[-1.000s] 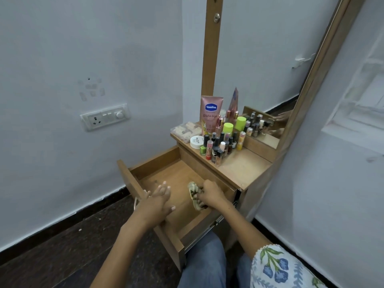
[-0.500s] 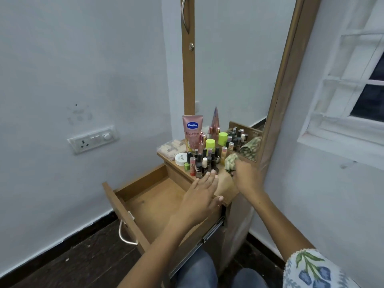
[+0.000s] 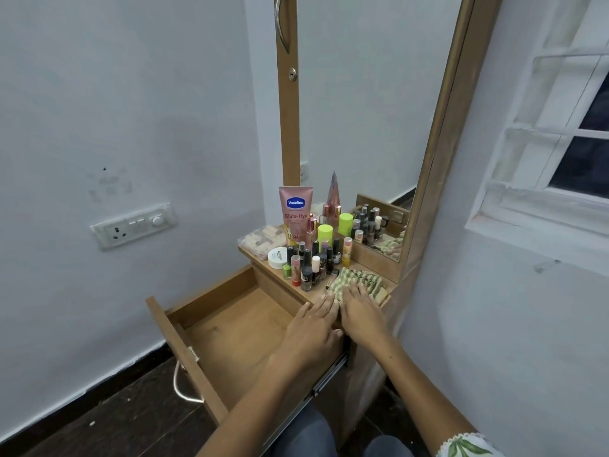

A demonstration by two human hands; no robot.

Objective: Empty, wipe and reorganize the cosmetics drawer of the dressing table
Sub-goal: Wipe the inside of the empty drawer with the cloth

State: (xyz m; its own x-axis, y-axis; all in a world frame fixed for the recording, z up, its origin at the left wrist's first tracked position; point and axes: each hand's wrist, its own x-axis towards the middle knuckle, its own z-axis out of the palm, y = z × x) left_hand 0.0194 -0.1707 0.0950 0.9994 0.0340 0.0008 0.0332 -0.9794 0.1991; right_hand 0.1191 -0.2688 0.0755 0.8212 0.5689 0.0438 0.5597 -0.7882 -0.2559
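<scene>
green checked cloth (image 3: 357,283) lies crosswise on tabletop (image 3: 369,260); both hands press flat

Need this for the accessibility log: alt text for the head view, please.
Both hands, left hand and right hand, press flat on a green checked cloth on the dressing table top, beside clustered cosmetics. The emptied drawer stands open below.
</scene>
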